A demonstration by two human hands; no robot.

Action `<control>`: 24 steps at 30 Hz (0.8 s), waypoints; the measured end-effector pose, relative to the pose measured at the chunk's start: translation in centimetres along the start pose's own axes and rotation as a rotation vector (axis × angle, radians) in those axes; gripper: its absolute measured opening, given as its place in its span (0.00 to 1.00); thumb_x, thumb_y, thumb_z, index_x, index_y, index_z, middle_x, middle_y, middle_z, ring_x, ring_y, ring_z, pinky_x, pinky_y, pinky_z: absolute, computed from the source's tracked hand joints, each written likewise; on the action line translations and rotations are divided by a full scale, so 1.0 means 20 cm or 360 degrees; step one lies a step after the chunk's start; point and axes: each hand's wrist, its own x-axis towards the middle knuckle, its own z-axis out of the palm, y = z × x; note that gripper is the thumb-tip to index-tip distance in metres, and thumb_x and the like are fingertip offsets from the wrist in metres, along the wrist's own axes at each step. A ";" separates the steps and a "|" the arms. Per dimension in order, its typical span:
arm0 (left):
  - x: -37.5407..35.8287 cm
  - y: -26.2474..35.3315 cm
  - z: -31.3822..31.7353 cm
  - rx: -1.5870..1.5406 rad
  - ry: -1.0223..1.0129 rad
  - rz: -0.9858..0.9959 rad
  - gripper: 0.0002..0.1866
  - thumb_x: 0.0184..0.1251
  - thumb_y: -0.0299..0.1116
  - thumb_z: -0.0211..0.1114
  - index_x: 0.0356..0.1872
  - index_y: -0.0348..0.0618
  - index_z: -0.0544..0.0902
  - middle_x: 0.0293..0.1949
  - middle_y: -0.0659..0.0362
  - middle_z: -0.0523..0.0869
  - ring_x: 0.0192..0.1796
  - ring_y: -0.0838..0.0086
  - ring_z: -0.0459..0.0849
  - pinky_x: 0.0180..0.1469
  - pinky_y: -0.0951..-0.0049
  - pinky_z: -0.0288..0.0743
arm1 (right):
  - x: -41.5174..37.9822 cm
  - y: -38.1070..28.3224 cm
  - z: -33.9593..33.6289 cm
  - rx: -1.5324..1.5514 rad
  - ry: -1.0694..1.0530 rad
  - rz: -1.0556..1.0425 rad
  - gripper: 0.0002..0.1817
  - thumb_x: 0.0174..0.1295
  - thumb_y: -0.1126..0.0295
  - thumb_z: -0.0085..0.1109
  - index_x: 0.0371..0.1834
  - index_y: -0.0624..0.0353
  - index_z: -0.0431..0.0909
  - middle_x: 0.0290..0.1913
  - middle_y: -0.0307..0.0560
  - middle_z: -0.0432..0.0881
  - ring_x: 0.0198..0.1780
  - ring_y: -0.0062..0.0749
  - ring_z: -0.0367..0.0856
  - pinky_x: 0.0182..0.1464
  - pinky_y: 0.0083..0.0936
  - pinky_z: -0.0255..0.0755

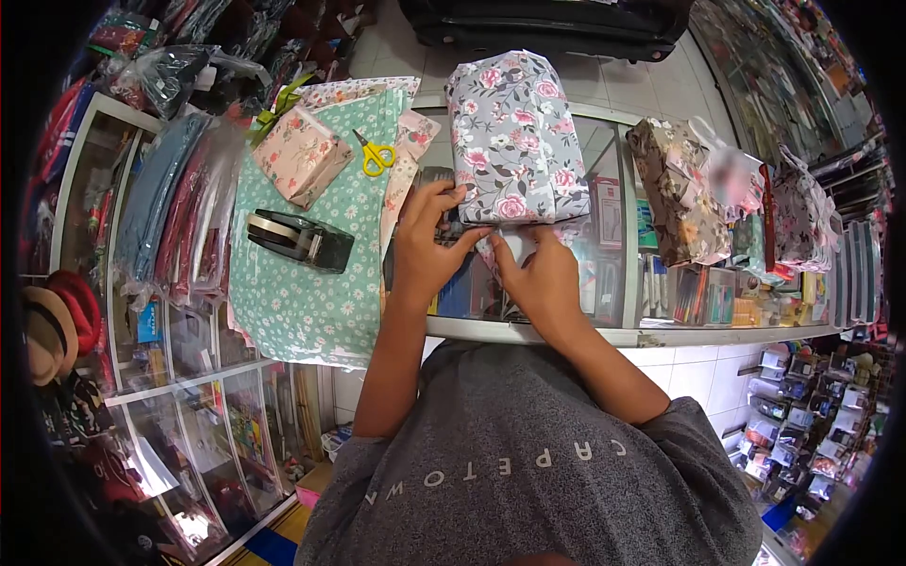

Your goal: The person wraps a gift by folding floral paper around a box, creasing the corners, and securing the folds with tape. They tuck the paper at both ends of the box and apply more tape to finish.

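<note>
Head view: grey rose-print wrapped box (519, 132) on glass-topped counter (679, 337), left hand (427, 243) and right hand (540, 283) touching its near end, can't tell if pinching. Black tape dispenser (326, 247), yellow-handled scissors (376, 160) sit left, on green daisy-print paper (311, 316); brown floral parcel (665, 203) right.

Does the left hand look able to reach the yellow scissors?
Probably yes: the yellow scissors lie uncovered on the green paper, with nothing upright blocking the left hand, though it would likely have to leave the wrapped parcel.
</note>
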 end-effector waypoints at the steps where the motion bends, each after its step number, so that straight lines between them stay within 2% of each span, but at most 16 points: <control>1: 0.00 0.00 0.00 -0.0009 0.0006 0.0004 0.32 0.50 0.33 0.89 0.59 0.43 0.87 0.59 0.53 0.87 0.51 0.61 0.90 0.43 0.67 0.85 | 0.01 0.02 0.01 -0.0049 0.0184 -0.0202 0.23 0.69 0.53 0.71 0.38 0.70 0.89 0.23 0.61 0.86 0.27 0.53 0.89 0.34 0.42 0.80; 2: 0.00 -0.01 0.00 -0.0018 0.0013 0.0009 0.32 0.50 0.33 0.89 0.59 0.43 0.87 0.59 0.53 0.87 0.51 0.60 0.90 0.43 0.67 0.85 | 0.02 0.02 0.01 -0.0049 0.0186 -0.0198 0.23 0.69 0.53 0.71 0.38 0.70 0.89 0.23 0.61 0.86 0.27 0.53 0.89 0.34 0.42 0.80; 4: -0.01 -0.01 -0.01 -0.0005 -0.0032 -0.0006 0.32 0.50 0.31 0.89 0.59 0.43 0.86 0.61 0.52 0.86 0.54 0.61 0.89 0.45 0.67 0.86 | 0.04 0.02 0.00 0.0284 -0.0247 0.0052 0.24 0.72 0.55 0.68 0.29 0.68 0.88 0.20 0.58 0.84 0.23 0.44 0.86 0.31 0.39 0.76; 5: 0.00 -0.01 -0.01 0.0009 -0.0072 -0.0019 0.33 0.51 0.29 0.88 0.60 0.43 0.85 0.62 0.51 0.85 0.57 0.61 0.89 0.47 0.66 0.87 | 0.04 0.04 0.01 0.0283 -0.0243 0.0055 0.24 0.72 0.55 0.68 0.29 0.68 0.88 0.20 0.58 0.84 0.23 0.44 0.86 0.31 0.39 0.76; 7: 0.00 0.00 -0.02 0.0013 -0.0085 -0.0019 0.33 0.50 0.29 0.88 0.60 0.42 0.85 0.63 0.51 0.85 0.57 0.61 0.89 0.47 0.66 0.87 | 0.05 0.10 0.05 0.0471 -0.0452 0.0255 0.26 0.74 0.56 0.66 0.22 0.67 0.86 0.16 0.53 0.79 0.18 0.33 0.78 0.27 0.37 0.70; 8: 0.00 0.00 -0.02 0.0020 -0.0096 -0.0022 0.33 0.50 0.29 0.88 0.60 0.42 0.85 0.63 0.50 0.84 0.57 0.61 0.89 0.48 0.66 0.87 | 0.05 0.10 0.04 0.0469 -0.0453 0.0255 0.26 0.74 0.56 0.66 0.22 0.67 0.86 0.16 0.53 0.79 0.18 0.33 0.78 0.27 0.37 0.70; 10: 0.00 0.00 -0.02 0.0011 -0.0086 -0.0001 0.34 0.49 0.28 0.88 0.61 0.42 0.85 0.63 0.51 0.84 0.58 0.61 0.88 0.47 0.66 0.87 | 0.05 0.09 0.03 0.0522 -0.0564 0.0286 0.28 0.75 0.56 0.65 0.21 0.68 0.84 0.13 0.50 0.75 0.17 0.26 0.70 0.25 0.36 0.66; 12: -0.01 0.00 -0.02 0.0004 -0.0076 0.0019 0.34 0.48 0.28 0.89 0.61 0.42 0.85 0.64 0.51 0.84 0.58 0.62 0.88 0.47 0.67 0.87 | 0.05 0.08 0.02 0.0429 -0.0588 0.0269 0.28 0.75 0.56 0.64 0.21 0.68 0.84 0.13 0.50 0.74 0.17 0.26 0.70 0.25 0.36 0.66; 14: 0.00 0.02 -0.02 -0.0055 -0.0042 -0.0019 0.34 0.48 0.33 0.89 0.60 0.43 0.86 0.60 0.51 0.86 0.54 0.57 0.89 0.45 0.65 0.85 | 0.06 0.07 0.01 0.0338 -0.0603 0.0250 0.28 0.75 0.56 0.64 0.20 0.68 0.84 0.12 0.50 0.74 0.16 0.26 0.70 0.25 0.36 0.66; 16: 0.00 0.01 -0.01 -0.0062 -0.0040 -0.0067 0.33 0.47 0.33 0.90 0.58 0.42 0.86 0.60 0.50 0.86 0.54 0.57 0.89 0.46 0.64 0.85 | 0.06 0.06 0.01 0.0356 -0.0633 0.0316 0.26 0.75 0.57 0.64 0.22 0.68 0.85 0.13 0.51 0.76 0.16 0.31 0.75 0.25 0.38 0.69; 17: 0.00 0.00 -0.01 -0.0068 -0.0038 -0.0115 0.32 0.46 0.32 0.90 0.56 0.41 0.87 0.60 0.50 0.86 0.55 0.56 0.90 0.47 0.64 0.86 | 0.05 0.05 0.02 0.0356 -0.0628 0.0313 0.26 0.75 0.57 0.64 0.22 0.68 0.85 0.13 0.51 0.76 0.16 0.31 0.75 0.25 0.38 0.69; 19: 0.01 -0.02 0.01 -0.0074 0.0013 -0.0075 0.31 0.45 0.32 0.90 0.54 0.41 0.88 0.61 0.50 0.86 0.57 0.55 0.89 0.51 0.63 0.85 | 0.01 0.04 0.04 0.0346 -0.0303 0.0072 0.24 0.75 0.56 0.64 0.27 0.68 0.87 0.14 0.52 0.78 0.16 0.40 0.79 0.27 0.40 0.72; 21: 0.02 -0.01 0.01 -0.0075 0.0059 -0.0042 0.30 0.43 0.31 0.91 0.51 0.40 0.88 0.62 0.49 0.86 0.59 0.54 0.88 0.56 0.62 0.85 | -0.01 0.05 0.03 0.0144 -0.0186 -0.0061 0.20 0.73 0.57 0.68 0.31 0.66 0.87 0.16 0.50 0.80 0.16 0.37 0.77 0.25 0.38 0.71; 22: 0.03 0.00 -0.01 0.0045 0.0082 0.0083 0.29 0.43 0.30 0.90 0.50 0.40 0.89 0.63 0.49 0.85 0.62 0.53 0.87 0.60 0.60 0.83 | -0.02 0.05 0.02 -0.0059 -0.0066 -0.0199 0.17 0.71 0.58 0.72 0.35 0.64 0.87 0.19 0.49 0.83 0.16 0.35 0.75 0.24 0.36 0.70; 23: 0.05 0.01 -0.02 0.0166 0.0105 0.0210 0.28 0.43 0.29 0.90 0.48 0.40 0.89 0.64 0.48 0.85 0.65 0.52 0.85 0.65 0.57 0.82 | -0.04 0.03 0.00 -0.0054 -0.0063 -0.0198 0.17 0.71 0.58 0.72 0.35 0.64 0.87 0.19 0.49 0.83 0.16 0.35 0.75 0.24 0.36 0.70; 24: 0.05 0.00 -0.02 0.0169 0.0104 0.0215 0.28 0.43 0.29 0.90 0.48 0.40 0.89 0.64 0.48 0.85 0.65 0.52 0.85 0.65 0.57 0.82 | -0.06 -0.02 -0.05 -0.0063 0.0050 -0.0295 0.15 0.67 0.60 0.76 0.41 0.62 0.87 0.29 0.50 0.86 0.25 0.38 0.82 0.32 0.37 0.75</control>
